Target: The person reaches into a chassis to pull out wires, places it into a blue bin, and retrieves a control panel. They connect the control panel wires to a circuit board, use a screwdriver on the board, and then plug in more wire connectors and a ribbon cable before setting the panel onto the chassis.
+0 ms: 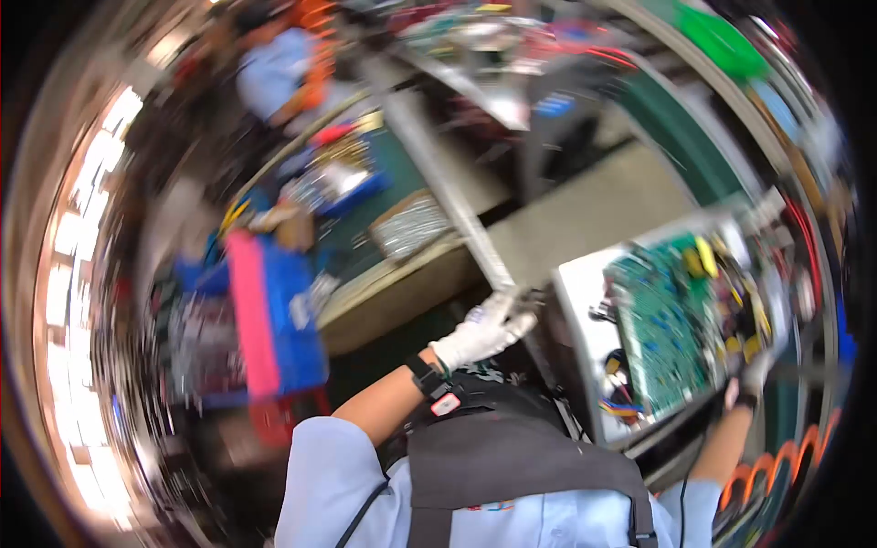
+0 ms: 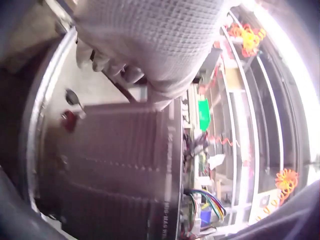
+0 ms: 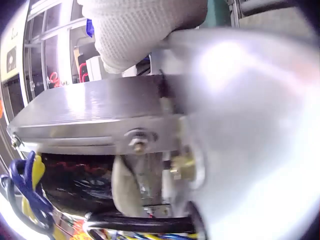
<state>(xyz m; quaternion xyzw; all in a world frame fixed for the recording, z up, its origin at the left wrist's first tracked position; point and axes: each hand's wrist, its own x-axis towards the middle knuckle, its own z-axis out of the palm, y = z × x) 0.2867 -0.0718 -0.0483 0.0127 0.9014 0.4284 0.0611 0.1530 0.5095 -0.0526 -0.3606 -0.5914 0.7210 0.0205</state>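
An open welding machine (image 1: 571, 310), with "MIG-MAG" printed on its dark side panel (image 2: 125, 150), lies before the person. Inside it is a large green circuit board (image 1: 662, 329). Beyond the machine's left side, the white-gloved left hand (image 1: 489, 331) has its fingers curled about a small dark piece (image 1: 530, 298); cannot tell its kind. In the left wrist view that hand (image 2: 145, 40) comes close over the panel's far end. The gloved right hand (image 1: 756, 373) is at the machine's right side. Its fingers (image 3: 142, 35) bend over the edge of a shiny metal sheet (image 3: 255, 125).
Blue, yellow and black wires (image 3: 30, 185) hang beside a metal block (image 3: 90, 105). To the left are a blue bin (image 1: 297, 320) with a pink strip and a side table with a silvery box (image 1: 411, 226). Another person (image 1: 274, 73) is at the far left. Orange coiled hoses (image 1: 786, 461) lie right.
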